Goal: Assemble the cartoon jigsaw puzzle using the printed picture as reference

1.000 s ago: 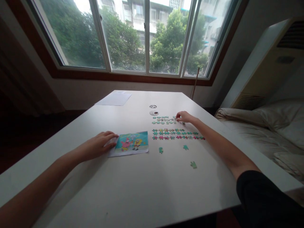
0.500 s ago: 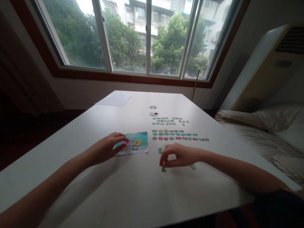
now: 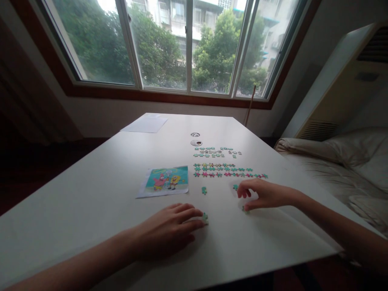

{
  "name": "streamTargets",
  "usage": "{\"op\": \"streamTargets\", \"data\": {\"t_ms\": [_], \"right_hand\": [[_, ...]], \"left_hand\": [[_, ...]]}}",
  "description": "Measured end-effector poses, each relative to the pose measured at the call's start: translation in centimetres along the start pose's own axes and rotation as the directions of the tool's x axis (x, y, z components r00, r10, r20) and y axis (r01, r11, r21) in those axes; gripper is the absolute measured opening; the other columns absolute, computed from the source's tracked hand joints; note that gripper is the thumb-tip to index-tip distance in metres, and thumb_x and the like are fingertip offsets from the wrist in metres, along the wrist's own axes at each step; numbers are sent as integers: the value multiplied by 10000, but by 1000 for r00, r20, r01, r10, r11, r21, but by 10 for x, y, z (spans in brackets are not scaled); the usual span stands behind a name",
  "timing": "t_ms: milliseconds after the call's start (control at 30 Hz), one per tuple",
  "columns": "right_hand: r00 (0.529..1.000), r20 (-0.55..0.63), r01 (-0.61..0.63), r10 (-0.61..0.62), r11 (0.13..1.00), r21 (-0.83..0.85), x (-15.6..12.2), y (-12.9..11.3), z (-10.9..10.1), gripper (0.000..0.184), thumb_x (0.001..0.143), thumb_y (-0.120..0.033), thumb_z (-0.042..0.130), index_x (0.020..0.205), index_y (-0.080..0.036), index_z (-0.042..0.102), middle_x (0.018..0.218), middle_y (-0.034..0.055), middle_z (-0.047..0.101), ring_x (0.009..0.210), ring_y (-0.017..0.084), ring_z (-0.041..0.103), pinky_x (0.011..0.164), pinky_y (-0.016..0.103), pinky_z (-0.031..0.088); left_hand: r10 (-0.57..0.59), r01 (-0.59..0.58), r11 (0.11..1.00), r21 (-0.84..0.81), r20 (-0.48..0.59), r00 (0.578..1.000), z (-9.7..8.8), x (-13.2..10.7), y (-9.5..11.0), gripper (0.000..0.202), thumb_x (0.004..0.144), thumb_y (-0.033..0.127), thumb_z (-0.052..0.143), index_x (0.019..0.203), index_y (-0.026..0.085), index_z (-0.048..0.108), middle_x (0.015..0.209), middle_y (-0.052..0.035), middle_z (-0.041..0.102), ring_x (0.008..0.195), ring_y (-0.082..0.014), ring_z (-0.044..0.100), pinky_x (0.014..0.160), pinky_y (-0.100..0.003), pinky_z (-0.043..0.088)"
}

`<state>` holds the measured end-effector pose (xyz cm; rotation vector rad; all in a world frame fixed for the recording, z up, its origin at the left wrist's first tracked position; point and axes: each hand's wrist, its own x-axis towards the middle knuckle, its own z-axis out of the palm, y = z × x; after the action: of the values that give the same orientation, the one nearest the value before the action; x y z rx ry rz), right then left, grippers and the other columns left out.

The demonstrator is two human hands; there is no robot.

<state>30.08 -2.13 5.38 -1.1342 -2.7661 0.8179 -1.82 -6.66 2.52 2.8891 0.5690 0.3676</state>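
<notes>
My left hand (image 3: 169, 228) lies flat on the white table (image 3: 106, 173), fingers stretched out, fingertips touching a green puzzle piece (image 3: 205, 217). My right hand (image 3: 263, 195) hovers with curled fingers over another green piece (image 3: 244, 209), thumb against it, with a further piece (image 3: 235, 187) by its fingertips. A loose piece (image 3: 204, 190) lies between the hands. A cartoon reference picture (image 3: 165, 180) lies beyond my left hand. Rows of puzzle pieces (image 3: 228, 170) are lined up behind my right hand, and a smaller group of pieces (image 3: 216, 152) lies farther back.
Two small round discs (image 3: 196, 142) sit past the piece rows. A white sheet of paper (image 3: 145, 123) lies at the table's far left corner. A bed with pale bedding (image 3: 342, 161) stands to the right, a wide window (image 3: 182, 44) ahead.
My left hand left the picture and came to the near middle of the table. My right hand came back from the far rows, set a piece down there, then shifted right.
</notes>
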Motion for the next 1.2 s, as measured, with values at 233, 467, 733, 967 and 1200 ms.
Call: {"op": "streamTargets", "data": {"t_ms": [233,467,733,967,1200], "right_hand": [[998,4,-55,56,998,-33,-16,1,16,243,737,-374,628,863,-174,573,781,12,547,684,115,484,609,220,379],[999,-13,-47,46,998,-33,-13,4,-3,292,784,-434,558,877,-158,571,799,37,566,700,132,508,637,245,406],[971,-225,-94,81,994,-47,15,34,7,261,808,-325,524,1012,-166,556,764,27,563,643,119,505,597,235,395],[940,-316,-136,128,991,-4,19,42,28,189,802,-304,527,926,-170,575,634,-25,494,560,95,439,550,217,337],[936,-325,-127,135,991,43,16,42,31,219,795,-328,542,943,-171,576,628,-31,473,557,91,432,542,208,337]], "left_hand": [[-1,0,1000,11,23,1000,8,5,2,368,817,184,496,1183,225,507,1181,-73,574,1027,-220,538,893,-360,447],[-60,66,993,102,-58,997,6,10,-4,276,881,225,443,1149,212,511,1179,-83,555,1034,-224,523,885,-387,433],[-120,140,979,151,-131,984,17,26,-36,279,894,210,411,1161,202,490,1201,-81,536,1068,-238,489,886,-427,390],[-142,151,984,97,-90,986,22,25,-40,323,887,216,393,1202,218,465,1227,-68,530,1118,-250,443,931,-448,332],[-149,160,982,96,-112,982,23,20,-42,346,900,236,373,1241,203,426,1297,-79,473,1159,-249,415,955,-446,319]]}}
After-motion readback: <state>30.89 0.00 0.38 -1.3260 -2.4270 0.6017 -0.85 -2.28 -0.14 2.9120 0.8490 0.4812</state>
